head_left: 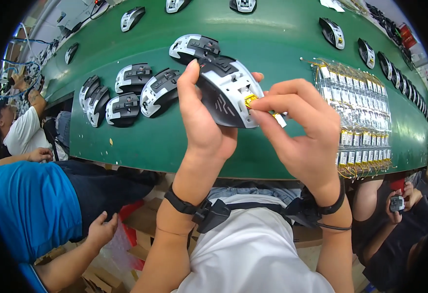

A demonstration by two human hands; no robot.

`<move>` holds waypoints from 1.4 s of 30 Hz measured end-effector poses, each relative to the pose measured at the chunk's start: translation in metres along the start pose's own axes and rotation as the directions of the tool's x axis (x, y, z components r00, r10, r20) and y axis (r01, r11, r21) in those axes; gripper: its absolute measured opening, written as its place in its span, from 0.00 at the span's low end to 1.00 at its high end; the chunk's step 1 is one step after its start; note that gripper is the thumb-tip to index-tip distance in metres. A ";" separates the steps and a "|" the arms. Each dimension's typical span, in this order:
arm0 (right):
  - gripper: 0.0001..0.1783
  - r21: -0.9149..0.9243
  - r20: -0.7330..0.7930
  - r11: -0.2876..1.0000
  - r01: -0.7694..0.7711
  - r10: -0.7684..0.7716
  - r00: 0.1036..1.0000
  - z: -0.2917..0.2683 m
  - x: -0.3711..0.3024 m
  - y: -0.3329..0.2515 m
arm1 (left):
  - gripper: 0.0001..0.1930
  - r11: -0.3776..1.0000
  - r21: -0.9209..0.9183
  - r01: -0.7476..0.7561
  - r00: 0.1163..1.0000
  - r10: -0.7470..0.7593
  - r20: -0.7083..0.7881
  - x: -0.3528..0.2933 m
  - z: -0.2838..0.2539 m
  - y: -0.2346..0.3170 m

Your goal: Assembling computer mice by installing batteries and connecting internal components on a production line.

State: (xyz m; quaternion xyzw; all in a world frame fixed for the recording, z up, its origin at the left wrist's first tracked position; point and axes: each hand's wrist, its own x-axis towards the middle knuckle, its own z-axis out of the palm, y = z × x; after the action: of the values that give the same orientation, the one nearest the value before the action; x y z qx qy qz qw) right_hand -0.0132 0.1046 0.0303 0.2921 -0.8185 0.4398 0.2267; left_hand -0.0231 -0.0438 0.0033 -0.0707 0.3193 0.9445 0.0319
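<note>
Open-topped computer mouse (217,100) lies about 11-to-5, with the left hand (203,122) half-curled snugly round it from 8 o'clock. Right hand (312,124), off at 4, has fingertips pinched on a yellow-taped piece (249,99) by the opening.

This looks like a small-electronics assembly workshop, with a long green workbench (282,53) bearing many half-assembled computer mice (161,93) and a rack of small battery packs (355,93), and co-workers (38,205) sitting alongside.
</note>
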 end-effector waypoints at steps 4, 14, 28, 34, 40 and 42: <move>0.15 -0.074 0.036 0.997 0.025 -0.022 0.999 0.007 -0.008 -0.003 | 0.31 0.992 -0.126 -0.006 0.994 -0.007 -0.105 0.001 0.002 -0.007; 0.20 -0.150 0.024 0.982 0.114 -0.112 0.993 0.008 -0.018 -0.010 | 0.32 0.995 -0.102 -0.020 0.997 0.013 -0.071 0.000 0.007 -0.001; 0.26 0.002 0.074 0.999 -0.048 0.048 0.996 0.013 -0.030 -0.015 | 0.35 0.997 -0.038 -0.064 0.984 0.057 -0.171 -0.005 0.007 -0.002; 0.23 -0.075 -0.101 0.997 0.014 -0.022 0.995 0.015 -0.025 -0.007 | 0.31 0.997 -0.056 -0.047 0.986 0.038 -0.161 0.000 0.024 -0.005; 0.21 -0.214 -0.182 0.976 0.026 -0.066 0.981 0.009 -0.004 0.005 | 0.30 1.000 0.017 -0.011 0.994 0.013 -0.106 0.012 0.036 -0.001; 0.21 -0.174 -0.178 0.983 0.053 -0.084 0.981 0.013 0.001 0.004 | 0.31 1.000 0.005 -0.010 0.991 0.011 -0.133 0.015 0.045 0.007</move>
State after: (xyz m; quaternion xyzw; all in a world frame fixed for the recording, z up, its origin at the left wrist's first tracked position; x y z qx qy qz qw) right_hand -0.0177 0.0952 0.0221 0.2580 -0.8176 0.3863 0.3402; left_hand -0.0434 -0.0215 0.0409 -0.1317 0.3234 0.9371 0.0059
